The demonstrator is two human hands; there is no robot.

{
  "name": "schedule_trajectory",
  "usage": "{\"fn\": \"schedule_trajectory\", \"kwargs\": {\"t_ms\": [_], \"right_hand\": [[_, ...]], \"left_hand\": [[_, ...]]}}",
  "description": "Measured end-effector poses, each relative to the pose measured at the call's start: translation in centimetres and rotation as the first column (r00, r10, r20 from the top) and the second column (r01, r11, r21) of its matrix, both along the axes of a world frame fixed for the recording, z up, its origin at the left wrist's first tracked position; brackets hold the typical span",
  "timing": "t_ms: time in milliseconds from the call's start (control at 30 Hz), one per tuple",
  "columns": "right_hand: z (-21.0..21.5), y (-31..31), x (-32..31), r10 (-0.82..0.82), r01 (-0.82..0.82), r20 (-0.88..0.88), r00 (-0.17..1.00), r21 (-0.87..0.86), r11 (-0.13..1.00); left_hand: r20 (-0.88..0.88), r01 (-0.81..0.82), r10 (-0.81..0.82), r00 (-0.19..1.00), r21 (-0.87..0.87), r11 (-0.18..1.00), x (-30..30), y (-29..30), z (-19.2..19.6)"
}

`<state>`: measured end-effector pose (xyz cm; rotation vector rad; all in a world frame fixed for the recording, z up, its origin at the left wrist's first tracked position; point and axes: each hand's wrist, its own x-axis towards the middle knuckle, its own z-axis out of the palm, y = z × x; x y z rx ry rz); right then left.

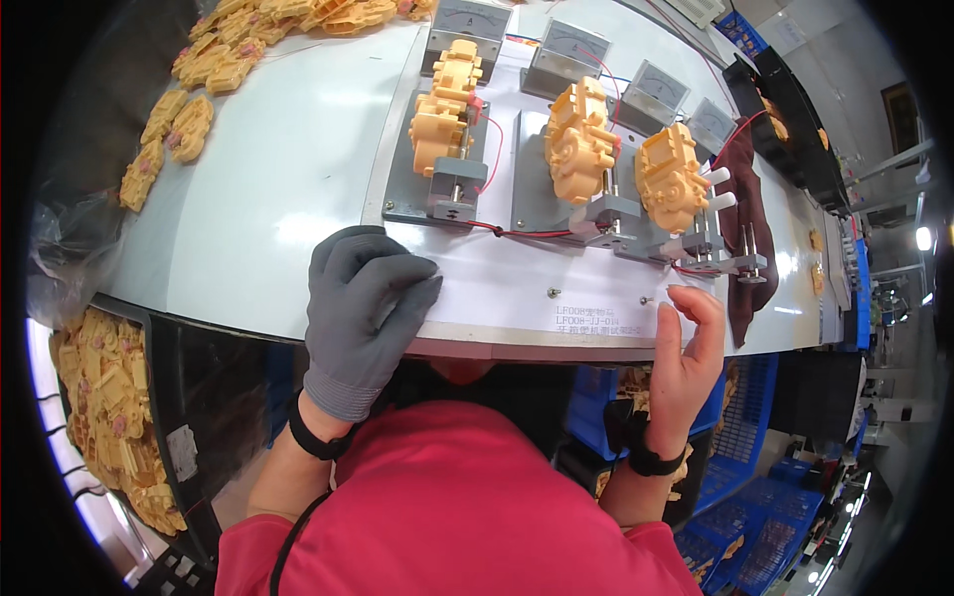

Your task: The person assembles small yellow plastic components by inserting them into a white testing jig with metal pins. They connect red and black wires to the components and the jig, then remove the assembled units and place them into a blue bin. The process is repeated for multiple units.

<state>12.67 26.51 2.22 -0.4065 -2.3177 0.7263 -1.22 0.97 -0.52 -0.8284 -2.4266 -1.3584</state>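
My left hand [363,303], in a grey glove, rests flat on the near edge of the white test board [517,283], fingers spread and holding nothing. My bare right hand [688,353] hovers at the board's near right edge with fingers loosely curled, empty. On the board, three yellow plastic gearbox housings are clamped in grey metal fixtures: one at the left [445,107], one in the middle [578,139], one at the right [671,177]. Red wires [517,233] run between the fixtures.
Several grey panel meters [571,48] stand behind the fixtures. Loose yellow housings lie at the table's far left [189,124] and fill a black bin [104,407] at lower left. A dark brown cloth [747,223] lies right of the board. Blue crates [755,467] sit below right.
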Motion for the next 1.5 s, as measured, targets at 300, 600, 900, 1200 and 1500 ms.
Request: {"fn": "schedule_trajectory", "kwargs": {"t_ms": [300,600,900,1200,1500], "right_hand": [[0.0,-3.5,-2.5,0.337,-0.339,-0.067,0.939,-0.018,0.941],[0.1,-4.6,-3.9,0.44,-0.441,-0.155,0.885,0.029,0.897],[0.4,-9.0,-7.7,0.598,-0.671,-0.376,0.708,-0.093,0.736],[-1.3,-9.6,-8.0,0.57,-0.659,-0.349,0.744,-0.245,0.711],[-1.1,-10.1,-8.0,0.554,-0.616,-0.279,0.784,-0.243,0.749]], "left_hand": [[-0.027,-0.027,0.025,0.999,-0.071,0.997,0.0,0.2,0.5],[-0.076,-0.037,0.029,0.997,-0.106,0.994,-0.3,-0.1,0.2],[0.063,-0.025,0.037,0.997,-0.189,0.982,-0.2,-0.2,0.8],[0.126,-0.044,0.064,0.99,-0.154,0.987,0.4,-0.5,-0.1],[0.132,-0.029,0.047,0.99,-0.13,0.991,0.4,-0.4,0.2]]}}
